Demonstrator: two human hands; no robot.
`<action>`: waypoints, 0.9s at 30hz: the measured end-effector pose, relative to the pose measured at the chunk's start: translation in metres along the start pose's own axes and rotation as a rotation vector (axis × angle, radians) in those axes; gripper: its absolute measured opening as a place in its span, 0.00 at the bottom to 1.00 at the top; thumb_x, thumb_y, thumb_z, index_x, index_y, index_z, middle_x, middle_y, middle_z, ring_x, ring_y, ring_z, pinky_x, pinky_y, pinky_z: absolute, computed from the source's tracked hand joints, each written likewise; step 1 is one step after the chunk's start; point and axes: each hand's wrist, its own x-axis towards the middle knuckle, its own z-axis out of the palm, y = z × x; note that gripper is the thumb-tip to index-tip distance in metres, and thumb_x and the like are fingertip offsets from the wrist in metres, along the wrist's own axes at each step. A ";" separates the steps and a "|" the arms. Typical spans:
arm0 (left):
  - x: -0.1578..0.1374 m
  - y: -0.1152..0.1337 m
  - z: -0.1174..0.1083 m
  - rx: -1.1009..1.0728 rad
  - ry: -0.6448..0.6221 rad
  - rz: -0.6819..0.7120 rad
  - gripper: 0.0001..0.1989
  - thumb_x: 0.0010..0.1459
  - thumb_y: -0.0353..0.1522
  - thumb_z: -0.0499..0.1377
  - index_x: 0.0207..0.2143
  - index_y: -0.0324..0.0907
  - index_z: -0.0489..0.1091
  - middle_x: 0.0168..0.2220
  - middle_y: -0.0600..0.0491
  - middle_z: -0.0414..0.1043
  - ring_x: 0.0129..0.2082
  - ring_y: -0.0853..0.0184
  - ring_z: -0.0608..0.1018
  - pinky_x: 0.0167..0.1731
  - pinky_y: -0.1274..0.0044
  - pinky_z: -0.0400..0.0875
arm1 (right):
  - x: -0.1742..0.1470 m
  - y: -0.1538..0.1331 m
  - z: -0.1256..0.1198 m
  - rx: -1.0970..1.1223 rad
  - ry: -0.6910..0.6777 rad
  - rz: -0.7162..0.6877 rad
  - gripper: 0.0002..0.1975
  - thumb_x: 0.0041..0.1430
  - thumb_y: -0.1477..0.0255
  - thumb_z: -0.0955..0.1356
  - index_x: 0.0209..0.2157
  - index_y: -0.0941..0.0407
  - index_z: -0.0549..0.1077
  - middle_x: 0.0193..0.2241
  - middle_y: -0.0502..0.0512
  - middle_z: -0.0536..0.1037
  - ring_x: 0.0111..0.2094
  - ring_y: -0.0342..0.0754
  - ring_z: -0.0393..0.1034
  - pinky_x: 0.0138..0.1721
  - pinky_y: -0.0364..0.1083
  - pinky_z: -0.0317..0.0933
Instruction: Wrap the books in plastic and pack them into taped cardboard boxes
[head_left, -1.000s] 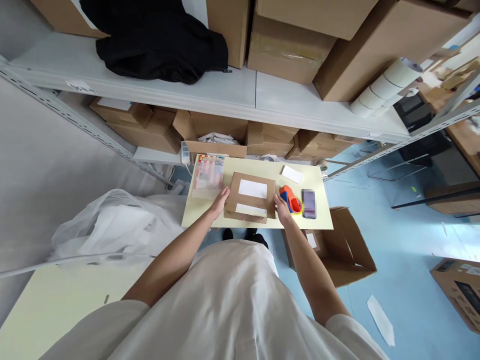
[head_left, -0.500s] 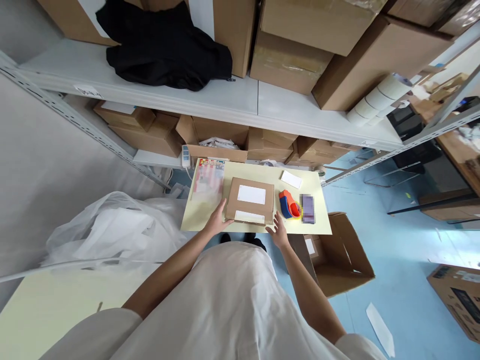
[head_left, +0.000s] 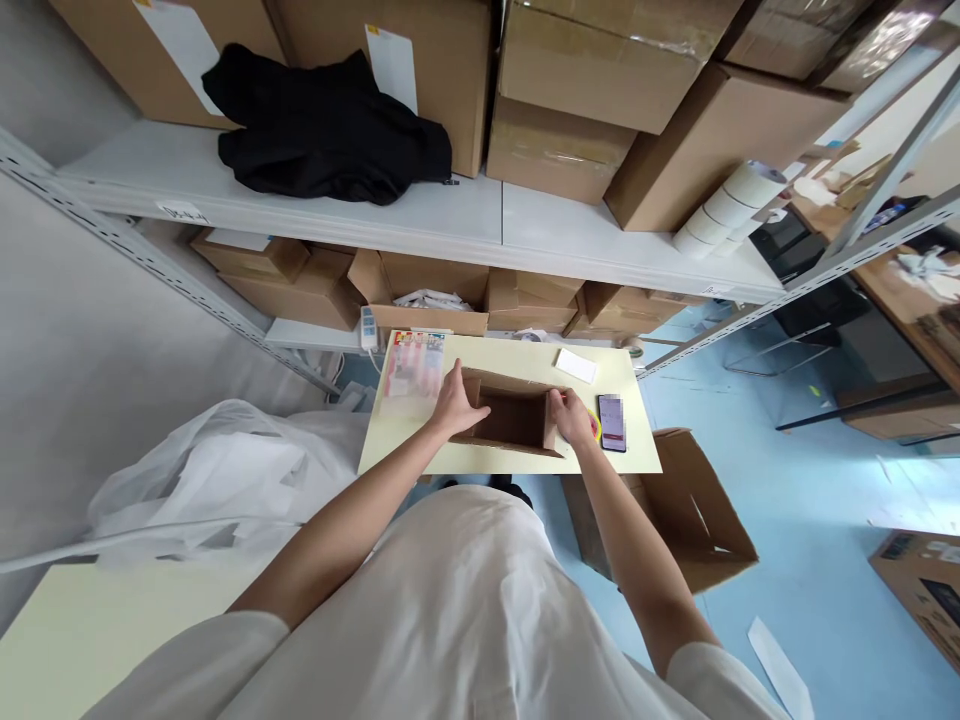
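On the small pale-yellow table [head_left: 390, 455] stands a cardboard box [head_left: 514, 415] with its top open and its dark inside showing. My left hand [head_left: 452, 405] grips the box's left end, thumb reaching over the wall and the other fingers on the far side. At the right end, the fingers of my right hand [head_left: 571, 415] are closed on the wall. Just beyond that hand a yellow-edged round thing [head_left: 595, 426] peeks out, mostly covered by it. A phone [head_left: 612, 422] with a lit screen lies to the right.
A white card [head_left: 576, 365] and a printed sheet in plastic [head_left: 412, 370] lie on the table. Behind rises a shelf [head_left: 450, 225] with cartons, a black garment [head_left: 330, 125] and white rolls [head_left: 727, 210]. An open carton [head_left: 701, 510] stands right, plastic sheeting [head_left: 232, 460] left.
The closed, labelled box between my hands is no longer seen; an open box is there now. Both hands have moved onto its ends. My right hand now covers where the orange-and-blue tape dispenser lay.
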 end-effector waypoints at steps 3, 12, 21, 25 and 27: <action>0.005 -0.014 0.005 -0.010 -0.053 -0.133 0.56 0.38 0.26 0.68 0.67 0.40 0.43 0.67 0.38 0.48 0.65 0.49 0.57 0.63 0.64 0.55 | 0.001 0.003 0.017 0.014 -0.064 -0.023 0.29 0.53 0.59 0.66 0.54 0.58 0.64 0.45 0.63 0.74 0.49 0.57 0.68 0.49 0.54 0.62; 0.003 -0.038 -0.033 0.255 0.085 0.001 0.35 0.51 0.27 0.61 0.62 0.41 0.55 0.64 0.39 0.54 0.65 0.50 0.55 0.62 0.58 0.50 | -0.002 0.046 0.006 -0.004 0.036 -0.089 0.37 0.51 0.73 0.63 0.63 0.55 0.53 0.57 0.62 0.66 0.57 0.61 0.59 0.56 0.59 0.57; -0.010 -0.014 -0.029 0.645 -0.246 0.097 0.17 0.57 0.43 0.57 0.36 0.38 0.76 0.44 0.37 0.74 0.50 0.44 0.73 0.53 0.58 0.61 | -0.005 0.036 -0.004 -0.394 -0.223 -0.241 0.08 0.56 0.65 0.68 0.33 0.54 0.75 0.35 0.63 0.76 0.46 0.64 0.69 0.49 0.60 0.58; -0.021 -0.026 -0.031 0.522 -0.320 0.032 0.39 0.48 0.50 0.62 0.56 0.34 0.65 0.62 0.33 0.58 0.60 0.43 0.64 0.55 0.62 0.61 | -0.016 0.043 0.005 -0.224 -0.301 -0.096 0.39 0.44 0.51 0.73 0.54 0.58 0.67 0.56 0.70 0.66 0.60 0.71 0.57 0.54 0.62 0.57; -0.030 -0.035 -0.026 0.502 -0.338 0.014 0.51 0.42 0.50 0.66 0.62 0.34 0.55 0.66 0.31 0.47 0.65 0.41 0.55 0.58 0.57 0.56 | -0.027 0.051 0.016 -0.157 -0.319 -0.066 0.57 0.35 0.51 0.76 0.63 0.63 0.54 0.65 0.74 0.51 0.66 0.71 0.43 0.60 0.63 0.50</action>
